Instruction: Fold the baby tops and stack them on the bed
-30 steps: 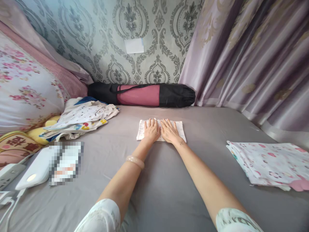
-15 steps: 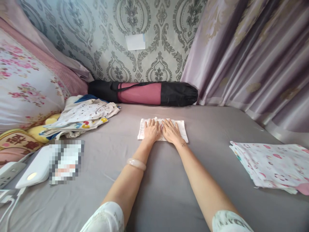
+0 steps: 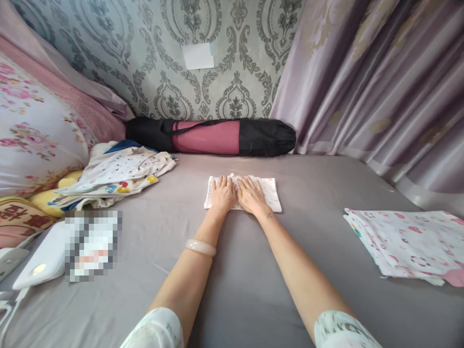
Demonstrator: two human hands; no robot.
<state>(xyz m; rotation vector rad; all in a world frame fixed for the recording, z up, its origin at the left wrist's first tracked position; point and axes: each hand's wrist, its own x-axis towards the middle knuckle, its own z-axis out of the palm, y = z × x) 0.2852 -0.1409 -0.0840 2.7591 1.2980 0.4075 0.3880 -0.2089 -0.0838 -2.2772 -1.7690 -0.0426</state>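
Observation:
A small folded white cloth with a faint print (image 3: 271, 195), perhaps a garment, lies flat on the grey bed sheet (image 3: 174, 290). My left hand (image 3: 222, 195) rests palm down on its left half, fingers stretched out. Beside it my right hand (image 3: 251, 195) presses flat near the cloth's middle, its fingers slightly spread. The two hands are close together, and the cloth shows past them on both sides. A pale bangle (image 3: 200, 247) circles my left wrist.
Folded pink-and-white printed fabric (image 3: 406, 244) lies at right. A pile of printed clothes (image 3: 119, 169), a white device with a cable (image 3: 47, 258) and a blurred-out item (image 3: 94, 246) are at left. A black-and-pink rolled mat bag (image 3: 206, 137) lies along the wall; a curtain (image 3: 344, 82) hangs right.
Both hands stay flat on the cloth; the right hand has slid slightly left, uncovering more of the cloth's right side. The view has shifted a little.

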